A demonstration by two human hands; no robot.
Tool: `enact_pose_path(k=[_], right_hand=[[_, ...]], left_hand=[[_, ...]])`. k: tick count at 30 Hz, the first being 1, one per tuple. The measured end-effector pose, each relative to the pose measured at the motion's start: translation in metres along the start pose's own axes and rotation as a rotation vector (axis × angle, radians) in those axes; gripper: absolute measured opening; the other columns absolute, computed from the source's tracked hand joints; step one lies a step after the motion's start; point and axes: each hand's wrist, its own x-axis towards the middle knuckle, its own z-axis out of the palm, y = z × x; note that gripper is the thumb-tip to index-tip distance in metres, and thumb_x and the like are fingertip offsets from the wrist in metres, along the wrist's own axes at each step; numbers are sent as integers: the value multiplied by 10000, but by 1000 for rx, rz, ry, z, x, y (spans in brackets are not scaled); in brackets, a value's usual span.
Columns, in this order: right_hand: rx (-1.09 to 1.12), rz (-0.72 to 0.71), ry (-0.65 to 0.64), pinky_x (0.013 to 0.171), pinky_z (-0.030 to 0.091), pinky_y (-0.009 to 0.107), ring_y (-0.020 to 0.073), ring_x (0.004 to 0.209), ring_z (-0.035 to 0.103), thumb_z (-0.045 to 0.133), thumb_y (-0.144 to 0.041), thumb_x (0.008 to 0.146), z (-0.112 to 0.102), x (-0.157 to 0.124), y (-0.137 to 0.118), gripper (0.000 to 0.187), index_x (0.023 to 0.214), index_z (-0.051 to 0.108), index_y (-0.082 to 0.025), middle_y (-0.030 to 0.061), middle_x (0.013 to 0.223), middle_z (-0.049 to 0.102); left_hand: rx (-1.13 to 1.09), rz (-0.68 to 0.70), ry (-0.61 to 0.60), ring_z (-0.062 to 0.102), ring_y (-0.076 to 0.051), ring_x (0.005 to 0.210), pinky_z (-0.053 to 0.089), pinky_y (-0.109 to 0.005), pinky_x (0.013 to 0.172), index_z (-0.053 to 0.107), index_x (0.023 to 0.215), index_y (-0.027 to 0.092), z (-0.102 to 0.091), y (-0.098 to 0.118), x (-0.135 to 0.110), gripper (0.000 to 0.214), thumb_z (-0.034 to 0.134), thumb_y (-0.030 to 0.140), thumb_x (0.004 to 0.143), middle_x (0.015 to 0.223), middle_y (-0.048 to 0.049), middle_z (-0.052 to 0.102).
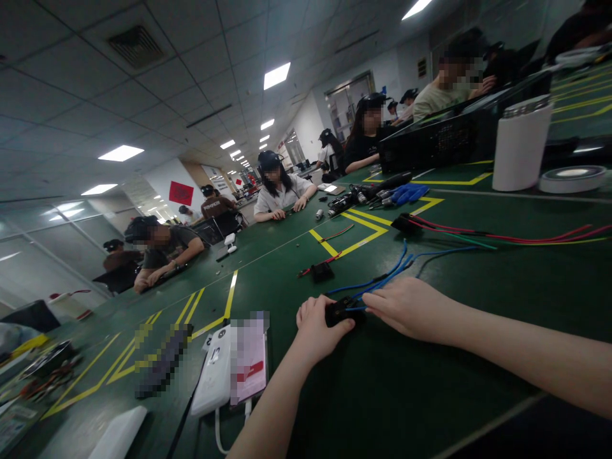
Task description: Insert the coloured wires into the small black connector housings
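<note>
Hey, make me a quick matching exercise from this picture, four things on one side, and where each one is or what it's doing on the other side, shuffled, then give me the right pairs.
Column one
1. Left hand
2. Right hand
3. White box-shaped device
4. Pale bottle

Column two
A. Stands beside the round white roll
B. Fingertips at the blue wires
C. Lies next to the pink-faced item
D. Grips the black connector

Right pairs: 1-D, 2-B, 3-C, 4-A
</note>
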Motion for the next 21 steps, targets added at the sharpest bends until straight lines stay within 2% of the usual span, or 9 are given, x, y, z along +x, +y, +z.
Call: enact_pose_path(k=[4, 8, 10, 15, 17, 21], right_hand=[[74, -56, -88, 481, 213, 284, 121, 485, 494, 471, -177, 842, 1, -1, 0, 81, 808, 544, -173, 6, 609, 609], [87, -24, -102, 480, 220, 282, 123, 486, 502, 472, -188, 847, 0, -1, -1, 86, 799, 543, -179, 2, 603, 604], [86, 14, -54, 489, 234, 281, 125, 496, 507, 456, -207, 862, -1, -1, 0, 111, 793, 540, -182, 4, 614, 608], [83, 227, 181, 522, 290, 265, 134, 556, 542, 363, -270, 924, -6, 1, 7, 230, 805, 540, -182, 20, 659, 619], [81, 281, 199, 543, 325, 267, 149, 603, 562, 372, -278, 920, -8, 4, 10, 220, 851, 557, -181, 35, 731, 639], [80, 293, 133, 635, 403, 290, 179, 762, 592, 377, -191, 894, -13, 14, 14, 226, 954, 593, -161, 77, 896, 651]], left_hand=[[24, -10, -15, 446, -230, 1082, 334, -355, 957, 527, 1057, 273, 0, 0, 0, 395, 592, 517, 753, 1083, -22, 516], [22, -15, -17, 446, -232, 1084, 337, -354, 956, 525, 1058, 272, -1, 2, 0, 401, 594, 518, 749, 1084, -24, 516], [18, -16, -16, 448, -232, 1083, 339, -353, 955, 525, 1051, 271, -1, 3, 0, 396, 594, 518, 749, 1080, -24, 517], [28, -38, -22, 442, -239, 1094, 333, -359, 962, 523, 1059, 266, -2, 4, 0, 402, 593, 514, 752, 1094, -32, 514], [26, -44, -26, 437, -240, 1101, 330, -359, 966, 522, 1068, 263, -3, 5, 0, 406, 598, 506, 751, 1102, -34, 510], [3, -29, -46, 436, -236, 1097, 325, -357, 972, 532, 1052, 256, -7, 6, -1, 389, 610, 486, 748, 1089, -32, 511]])
